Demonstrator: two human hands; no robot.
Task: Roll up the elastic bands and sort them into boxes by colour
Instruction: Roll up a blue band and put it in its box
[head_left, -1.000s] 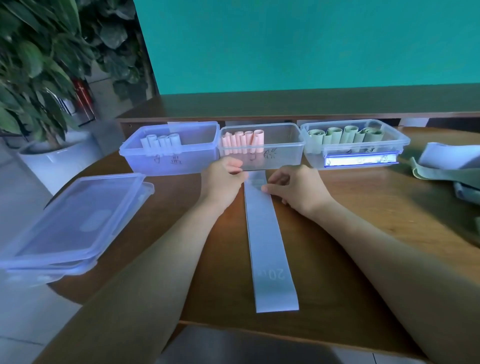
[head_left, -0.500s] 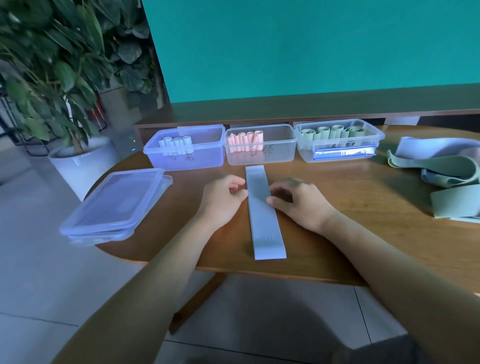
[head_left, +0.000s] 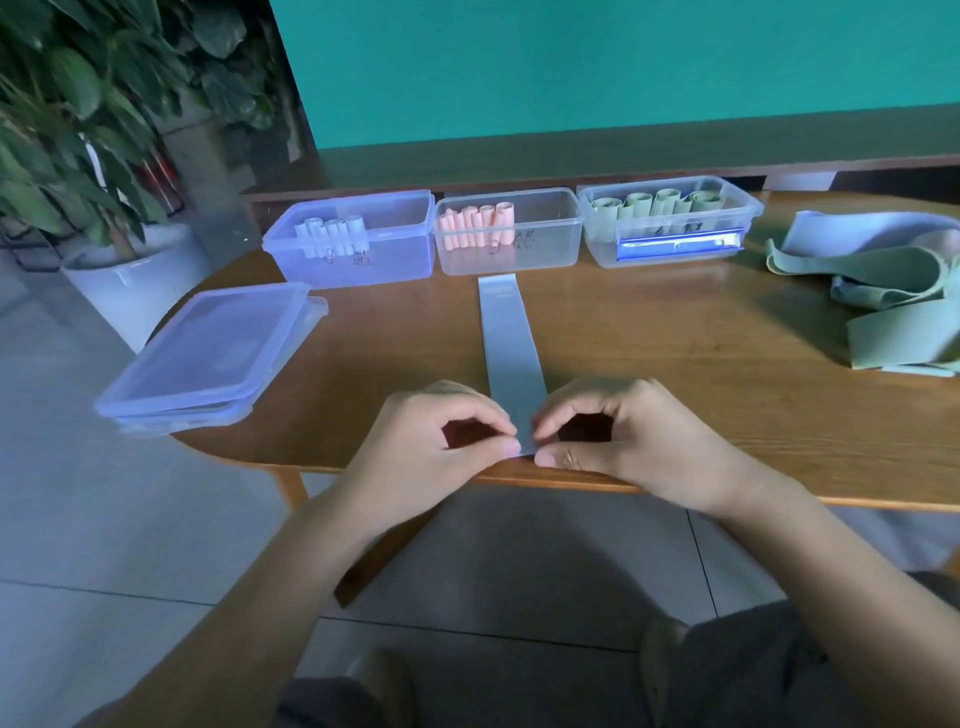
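Observation:
A pale blue elastic band (head_left: 509, 338) lies flat on the wooden table (head_left: 675, 374), running from the boxes toward the near edge. My left hand (head_left: 441, 447) and my right hand (head_left: 623, 436) pinch its near end between thumb and forefinger at the table's front edge. At the back stand three boxes in a row: a blue box (head_left: 358, 247) with pale blue rolls, a clear box (head_left: 511, 234) with pink rolls, and a clear box (head_left: 670, 221) with green rolls.
Stacked box lids (head_left: 208, 358) lie at the table's left edge. A heap of loose green and pale blue bands (head_left: 878, 291) sits at the right. A potted plant (head_left: 104, 208) stands on the floor to the left. A low shelf runs behind the boxes.
Both hands slid from the band's far end down to its near end and now pinch it. The camera pulled back and tilted down.

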